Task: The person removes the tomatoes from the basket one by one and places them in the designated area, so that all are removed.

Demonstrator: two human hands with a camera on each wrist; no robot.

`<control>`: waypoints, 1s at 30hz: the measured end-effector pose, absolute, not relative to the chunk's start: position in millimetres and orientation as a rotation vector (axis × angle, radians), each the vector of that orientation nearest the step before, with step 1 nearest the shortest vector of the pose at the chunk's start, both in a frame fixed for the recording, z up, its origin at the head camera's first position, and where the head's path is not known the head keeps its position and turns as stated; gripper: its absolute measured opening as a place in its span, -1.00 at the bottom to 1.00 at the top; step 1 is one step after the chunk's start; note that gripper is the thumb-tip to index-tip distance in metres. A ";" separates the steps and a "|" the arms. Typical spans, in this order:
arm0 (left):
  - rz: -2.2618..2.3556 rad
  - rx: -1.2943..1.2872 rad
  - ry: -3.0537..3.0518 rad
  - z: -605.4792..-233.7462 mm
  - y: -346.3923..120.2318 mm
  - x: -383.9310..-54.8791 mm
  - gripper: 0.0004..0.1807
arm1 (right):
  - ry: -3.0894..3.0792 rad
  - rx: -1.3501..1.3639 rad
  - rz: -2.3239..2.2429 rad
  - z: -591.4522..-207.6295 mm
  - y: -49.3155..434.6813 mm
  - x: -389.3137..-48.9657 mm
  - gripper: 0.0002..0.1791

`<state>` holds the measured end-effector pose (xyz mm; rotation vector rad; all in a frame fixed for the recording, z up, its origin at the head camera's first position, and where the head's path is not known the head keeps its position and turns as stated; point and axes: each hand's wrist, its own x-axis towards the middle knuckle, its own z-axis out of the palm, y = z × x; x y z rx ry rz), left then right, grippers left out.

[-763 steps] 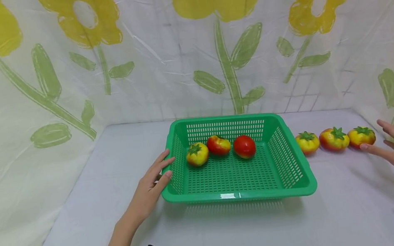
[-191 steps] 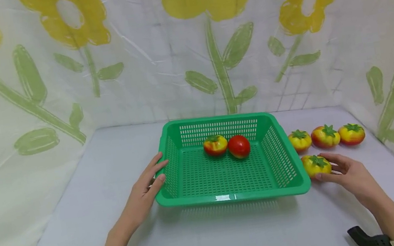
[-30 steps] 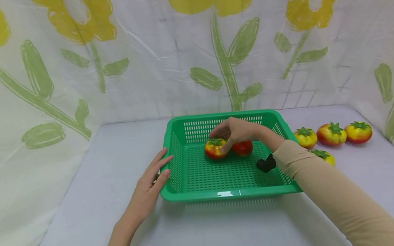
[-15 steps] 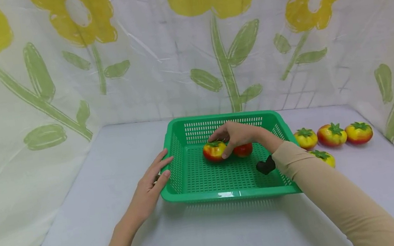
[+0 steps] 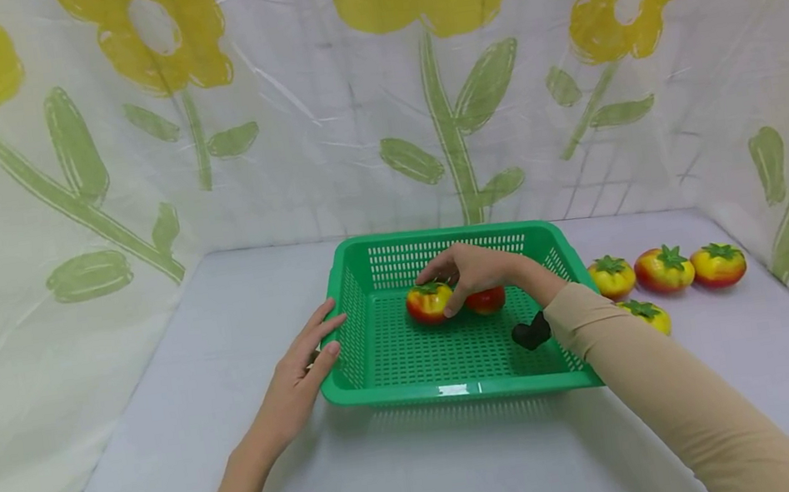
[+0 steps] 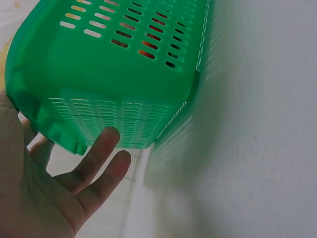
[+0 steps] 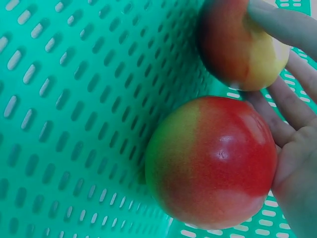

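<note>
A green plastic basket (image 5: 460,391) stands on the table, seen in all three views. Two fruits, apparently artificial, lie inside. My right hand (image 5: 476,266) holds the left one, a red-and-yellow fruit (image 5: 427,306) with a green leafy cap, between thumb and fingers. Beside it, partly hidden under that hand, is a redder fruit (image 5: 487,301); the right wrist view shows this red fruit (image 7: 213,163) close to the palm, its side greenish-yellow. My left hand (image 5: 297,377) rests on the basket's left rim. In the left wrist view, two fingers (image 6: 101,148) of it extend, fairly straight, outside the basket wall.
Right of the basket, three capped fruits stand in a row: a yellow fruit (image 5: 612,278), a red-yellow fruit (image 5: 663,270) and another fruit (image 5: 719,266). A further fruit (image 5: 650,314) in front is partly covered by the right sleeve (image 5: 671,384). A flowered cloth (image 5: 317,122) hangs behind.
Since the first frame, one capped fruit has gone from the basket to the table at right. My right hand has since come into the basket onto another, which shifts slightly left.
</note>
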<state>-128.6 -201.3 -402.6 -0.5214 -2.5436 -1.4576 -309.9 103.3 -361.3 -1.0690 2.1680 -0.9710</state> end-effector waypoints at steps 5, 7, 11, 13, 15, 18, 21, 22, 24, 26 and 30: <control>-1.462 -0.526 -2.539 -403.1 -201.3 -128.8 -0.54 | 2.211 -1.060 -0.943 -359.0 104.1 -308.6 -0.33; -1.465 -0.527 -2.537 -403.4 -201.4 -128.7 -0.54 | 2.224 -1.052 -0.939 -358.9 104.6 -308.7 -0.32; -1.469 -0.521 -2.537 -403.6 -201.4 -128.5 -0.54 | 2.223 -1.027 -0.960 -360.3 105.0 -309.9 -0.29; -1.468 -0.518 -2.538 -403.4 -201.3 -128.4 -0.54 | 2.221 -1.014 -0.972 -360.9 105.2 -310.4 -0.28; -1.466 -0.515 -2.539 -403.4 -201.2 -128.4 -0.54 | 2.216 -1.002 -0.988 -361.3 105.3 -310.4 -0.28; -1.467 -0.514 -2.540 -403.7 -201.0 -128.4 -0.54 | 2.207 -0.989 -1.010 -361.1 105.6 -309.8 -0.29; -1.473 -0.514 -2.541 -404.2 -200.8 -128.4 -0.54 | 2.198 -0.977 -1.038 -360.3 106.0 -308.6 -0.29; -1.475 -0.514 -2.541 -404.3 -200.8 -128.4 -0.54 | 2.197 -0.976 -1.048 -359.8 106.3 -308.2 -0.29; -1.479 -0.513 -2.540 -404.4 -200.8 -128.3 -0.54 | 2.194 -0.975 -1.066 -359.2 106.4 -307.8 -0.29; -1.476 -0.512 -2.540 -404.1 -200.8 -128.1 -0.54 | 2.187 -0.977 -1.084 -358.3 106.4 -307.2 -0.30; -1.466 -0.508 -2.543 -403.5 -201.0 -127.8 -0.54 | 2.174 -0.978 -1.106 -357.7 106.2 -307.3 -0.29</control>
